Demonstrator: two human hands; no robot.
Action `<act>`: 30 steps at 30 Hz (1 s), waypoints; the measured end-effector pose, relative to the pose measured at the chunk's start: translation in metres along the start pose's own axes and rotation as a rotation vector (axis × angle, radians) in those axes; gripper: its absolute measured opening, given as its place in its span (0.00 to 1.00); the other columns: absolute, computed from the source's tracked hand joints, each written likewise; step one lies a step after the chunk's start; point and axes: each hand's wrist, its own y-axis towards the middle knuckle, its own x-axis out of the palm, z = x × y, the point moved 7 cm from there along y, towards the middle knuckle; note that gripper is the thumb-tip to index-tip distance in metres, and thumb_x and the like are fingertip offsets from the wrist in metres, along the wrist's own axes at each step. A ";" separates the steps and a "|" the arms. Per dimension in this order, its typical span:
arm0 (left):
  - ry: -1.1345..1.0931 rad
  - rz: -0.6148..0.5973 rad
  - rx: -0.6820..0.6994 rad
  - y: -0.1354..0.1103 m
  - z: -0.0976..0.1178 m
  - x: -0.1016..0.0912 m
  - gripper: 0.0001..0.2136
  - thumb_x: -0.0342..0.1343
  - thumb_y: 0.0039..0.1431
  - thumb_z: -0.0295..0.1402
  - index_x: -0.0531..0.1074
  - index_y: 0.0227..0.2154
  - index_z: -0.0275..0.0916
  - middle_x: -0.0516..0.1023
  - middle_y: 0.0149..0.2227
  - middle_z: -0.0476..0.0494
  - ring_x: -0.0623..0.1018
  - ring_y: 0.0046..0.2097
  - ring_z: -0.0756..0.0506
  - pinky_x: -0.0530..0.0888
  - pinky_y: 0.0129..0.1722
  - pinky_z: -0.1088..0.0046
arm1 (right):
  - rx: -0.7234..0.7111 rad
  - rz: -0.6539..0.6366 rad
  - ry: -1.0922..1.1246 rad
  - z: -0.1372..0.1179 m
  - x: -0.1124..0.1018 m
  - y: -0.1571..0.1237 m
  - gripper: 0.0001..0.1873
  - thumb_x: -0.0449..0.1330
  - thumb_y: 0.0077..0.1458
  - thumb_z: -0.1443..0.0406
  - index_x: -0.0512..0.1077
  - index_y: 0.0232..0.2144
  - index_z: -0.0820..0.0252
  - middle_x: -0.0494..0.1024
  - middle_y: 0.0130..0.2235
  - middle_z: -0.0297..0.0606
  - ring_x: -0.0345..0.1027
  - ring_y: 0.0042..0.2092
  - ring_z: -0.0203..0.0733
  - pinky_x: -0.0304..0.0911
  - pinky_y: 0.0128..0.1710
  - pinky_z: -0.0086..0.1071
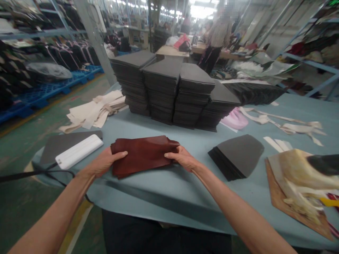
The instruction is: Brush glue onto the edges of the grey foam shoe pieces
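Note:
A stack of reddish-brown leather pieces lies flat near the front of the cloth-covered table. My left hand grips its left end, thumb on top and fingers tucked beneath. At the other end my right hand is closed on the stack's right edge, the thumb pressing on top. The fingers under the leather are hidden in both hands. To the right sits a small pile of dark grey panels, apart from my right hand. Left of my left hand a white power bank with a black cable rests on a dark grey sheet.
Tall stacks of dark grey panels stand behind the leather. Cream fabric strips lie at the back left. A brown board with a stained cloth bundle is at the right. A person stands in the background.

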 end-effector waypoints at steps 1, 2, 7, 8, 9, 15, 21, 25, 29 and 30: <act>0.005 -0.017 -0.014 0.002 -0.002 0.000 0.31 0.82 0.32 0.45 0.84 0.43 0.40 0.88 0.44 0.32 0.87 0.45 0.29 0.86 0.45 0.54 | 0.013 0.002 -0.011 0.001 0.000 0.000 0.20 0.76 0.41 0.63 0.84 0.41 0.56 0.89 0.42 0.35 0.80 0.39 0.39 0.73 0.39 0.30; 0.014 -0.030 -0.025 0.004 -0.002 0.000 0.30 0.82 0.31 0.45 0.84 0.42 0.41 0.88 0.43 0.33 0.87 0.44 0.29 0.86 0.45 0.54 | 0.027 0.003 -0.019 0.003 -0.001 0.001 0.20 0.76 0.41 0.63 0.84 0.40 0.56 0.89 0.41 0.36 0.80 0.38 0.39 0.73 0.37 0.29; 0.065 -0.038 -0.029 0.015 0.005 -0.002 0.27 0.80 0.31 0.44 0.84 0.38 0.41 0.88 0.41 0.35 0.87 0.44 0.31 0.85 0.46 0.54 | 0.095 -0.010 -0.035 0.003 -0.002 0.011 0.20 0.75 0.40 0.63 0.84 0.40 0.56 0.89 0.38 0.37 0.80 0.35 0.40 0.76 0.36 0.32; 0.074 -0.033 -0.024 0.018 0.007 -0.003 0.27 0.79 0.31 0.44 0.83 0.38 0.41 0.88 0.40 0.35 0.87 0.44 0.31 0.85 0.46 0.54 | 0.104 -0.012 -0.036 0.002 -0.001 0.014 0.20 0.75 0.40 0.63 0.84 0.40 0.57 0.89 0.38 0.37 0.80 0.35 0.40 0.77 0.37 0.33; 0.083 -0.025 -0.016 0.021 0.010 -0.004 0.27 0.79 0.31 0.44 0.83 0.38 0.41 0.88 0.40 0.36 0.86 0.43 0.31 0.84 0.46 0.54 | 0.110 -0.012 -0.038 0.000 -0.001 0.017 0.20 0.75 0.39 0.63 0.84 0.39 0.58 0.89 0.37 0.37 0.80 0.35 0.40 0.77 0.38 0.33; 0.129 0.078 0.069 0.036 0.028 -0.017 0.24 0.76 0.31 0.41 0.80 0.35 0.41 0.86 0.34 0.44 0.85 0.39 0.36 0.84 0.44 0.59 | 0.078 0.007 -0.047 -0.016 0.008 0.037 0.23 0.73 0.38 0.66 0.81 0.41 0.57 0.88 0.38 0.35 0.80 0.37 0.41 0.77 0.38 0.33; 0.126 0.123 0.088 0.038 0.036 -0.027 0.28 0.75 0.31 0.41 0.79 0.41 0.42 0.86 0.37 0.48 0.86 0.43 0.37 0.84 0.43 0.64 | 0.081 0.044 -0.072 -0.017 0.010 0.048 0.21 0.73 0.43 0.66 0.79 0.43 0.55 0.86 0.38 0.32 0.78 0.37 0.38 0.77 0.40 0.32; 0.135 0.059 -0.044 0.036 0.016 -0.027 0.26 0.75 0.32 0.41 0.79 0.38 0.41 0.86 0.34 0.44 0.85 0.36 0.37 0.83 0.35 0.64 | 0.207 0.079 -0.093 0.002 0.007 0.042 0.15 0.74 0.47 0.65 0.77 0.38 0.57 0.82 0.31 0.31 0.76 0.33 0.37 0.76 0.35 0.31; 0.163 0.046 -0.101 0.038 0.006 -0.032 0.26 0.75 0.33 0.43 0.77 0.39 0.42 0.86 0.32 0.46 0.85 0.36 0.38 0.83 0.34 0.63 | 0.255 0.098 -0.064 0.012 0.010 0.035 0.12 0.73 0.51 0.66 0.77 0.38 0.57 0.82 0.32 0.31 0.75 0.33 0.35 0.76 0.33 0.28; 0.175 0.040 -0.106 0.038 0.006 -0.033 0.27 0.75 0.34 0.44 0.76 0.40 0.43 0.86 0.33 0.46 0.86 0.36 0.37 0.83 0.34 0.63 | 0.262 0.103 -0.055 0.012 0.011 0.034 0.11 0.73 0.51 0.67 0.77 0.38 0.58 0.82 0.31 0.31 0.75 0.32 0.35 0.76 0.32 0.28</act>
